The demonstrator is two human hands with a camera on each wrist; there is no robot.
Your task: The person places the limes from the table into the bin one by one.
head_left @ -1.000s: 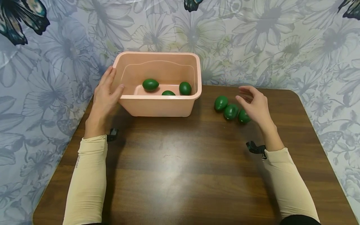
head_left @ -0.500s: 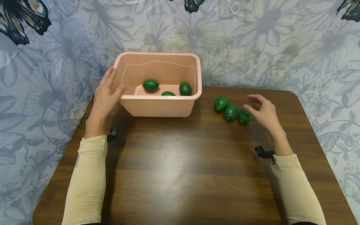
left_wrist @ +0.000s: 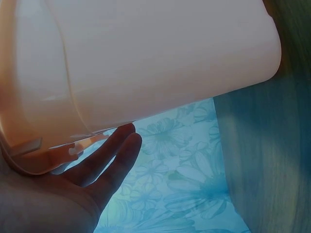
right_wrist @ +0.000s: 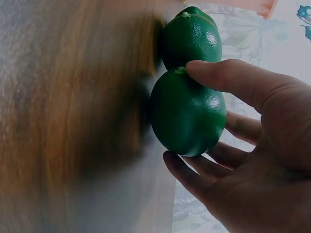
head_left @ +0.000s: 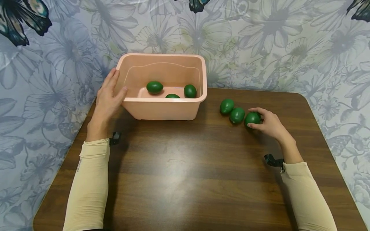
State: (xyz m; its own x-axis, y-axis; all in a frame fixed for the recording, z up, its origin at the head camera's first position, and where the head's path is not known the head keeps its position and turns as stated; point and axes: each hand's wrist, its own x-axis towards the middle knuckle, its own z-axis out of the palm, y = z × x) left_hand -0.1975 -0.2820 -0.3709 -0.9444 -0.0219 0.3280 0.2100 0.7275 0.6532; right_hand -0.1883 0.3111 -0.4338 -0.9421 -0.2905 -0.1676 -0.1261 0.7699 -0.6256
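My left hand [head_left: 107, 99] holds the left end of a peach plastic bin [head_left: 164, 109], its thumb over the rim and its fingers along the outside. In the left wrist view two fingertips touch the bin's outer wall [left_wrist: 165, 53]; the thumb is hidden there. Three glossy green limes show inside the bin, one of them a lime [head_left: 154, 87] on the left. At the right, my right hand [head_left: 270, 124] grips a lime [right_wrist: 187, 114] between thumb and fingers, low at the table. Beside it sit two more limes, the middle lime [head_left: 237, 115] and the far lime [head_left: 227, 106].
A brown wooden table [head_left: 173, 173] with rounded corners bears the bin and the limes. Behind and around it runs a floral sheet [head_left: 260, 41] with butterfly prints. The bin stands at the table's back edge.
My right hand has moved right and down from above the limes, and its thumb and fingers have come round the rightmost lime. My left hand and the bin have stayed in place.
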